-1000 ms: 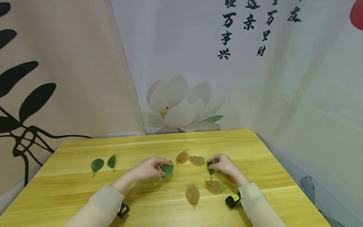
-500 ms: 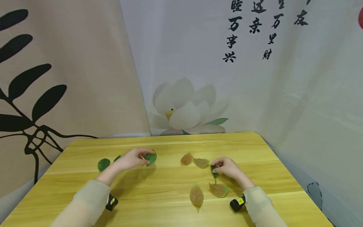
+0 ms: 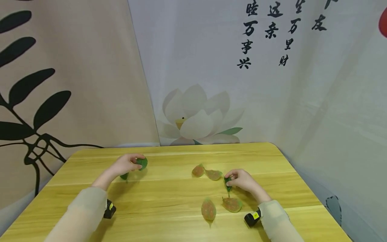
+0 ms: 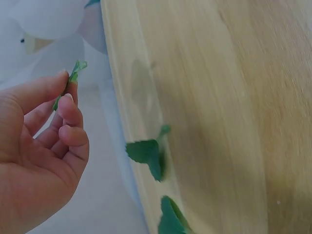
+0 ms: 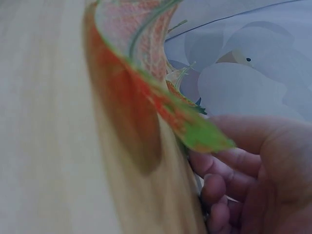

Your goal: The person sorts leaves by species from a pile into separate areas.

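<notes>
My left hand (image 3: 125,164) pinches a green leaf (image 3: 142,164) above the far left of the table. In the left wrist view that leaf (image 4: 74,78) is seen edge-on between thumb and fingers. Below lie two other green leaves, one (image 4: 146,152) nearer the table edge and one (image 4: 170,217) cut off by the frame; the head view shows only part of one (image 3: 124,176), the arm covering the rest. My right hand (image 3: 241,179) pinches a second green leaf (image 3: 228,184) near the table top. Close by its stem is a reddish leaf (image 3: 232,204), large and curled in the right wrist view.
Two more reddish leaves, one rounder (image 3: 198,170) and one longer (image 3: 213,174), lie left of the right hand. Another reddish leaf (image 3: 208,210) lies nearer the front. A printed cloth (image 3: 199,74) hangs behind the wooden table (image 3: 169,208).
My left hand has carried its green leaf leftward and away, from beside the reddish leaves to over the other green ones. The right hand stays almost where it was, still pinching its leaf.
</notes>
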Demonstrator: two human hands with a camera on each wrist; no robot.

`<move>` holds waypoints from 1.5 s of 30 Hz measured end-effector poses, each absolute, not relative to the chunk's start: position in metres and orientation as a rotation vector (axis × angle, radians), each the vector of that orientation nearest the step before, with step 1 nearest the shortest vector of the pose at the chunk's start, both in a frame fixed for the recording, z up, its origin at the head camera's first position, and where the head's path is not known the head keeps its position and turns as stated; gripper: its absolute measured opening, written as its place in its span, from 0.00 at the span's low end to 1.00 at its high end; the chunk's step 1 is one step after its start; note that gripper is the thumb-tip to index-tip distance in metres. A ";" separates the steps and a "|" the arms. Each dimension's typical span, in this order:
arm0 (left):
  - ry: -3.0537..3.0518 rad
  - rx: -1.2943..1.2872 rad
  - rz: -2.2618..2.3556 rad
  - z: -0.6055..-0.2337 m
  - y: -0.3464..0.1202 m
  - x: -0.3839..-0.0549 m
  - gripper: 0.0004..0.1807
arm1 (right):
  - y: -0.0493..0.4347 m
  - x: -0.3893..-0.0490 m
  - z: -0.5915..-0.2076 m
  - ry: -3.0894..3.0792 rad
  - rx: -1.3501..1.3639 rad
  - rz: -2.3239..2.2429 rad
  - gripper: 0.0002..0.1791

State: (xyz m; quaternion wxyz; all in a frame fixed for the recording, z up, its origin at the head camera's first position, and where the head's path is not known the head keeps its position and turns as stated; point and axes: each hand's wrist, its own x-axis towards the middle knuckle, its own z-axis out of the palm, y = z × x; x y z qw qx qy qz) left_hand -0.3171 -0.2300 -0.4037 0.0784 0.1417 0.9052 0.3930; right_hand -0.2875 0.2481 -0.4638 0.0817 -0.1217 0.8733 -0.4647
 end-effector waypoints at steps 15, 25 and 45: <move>2.712 0.353 1.148 -0.429 -0.239 -0.323 0.24 | 0.251 -0.290 -0.467 2.615 -0.352 -1.381 0.14; 2.674 0.343 1.151 -0.440 -0.236 -0.323 0.23 | 0.250 -0.291 -0.468 2.610 -0.353 -1.389 0.12; 2.734 0.248 0.974 -0.441 -0.226 -0.325 0.25 | 0.246 -0.290 -0.457 2.661 -0.247 -1.464 0.14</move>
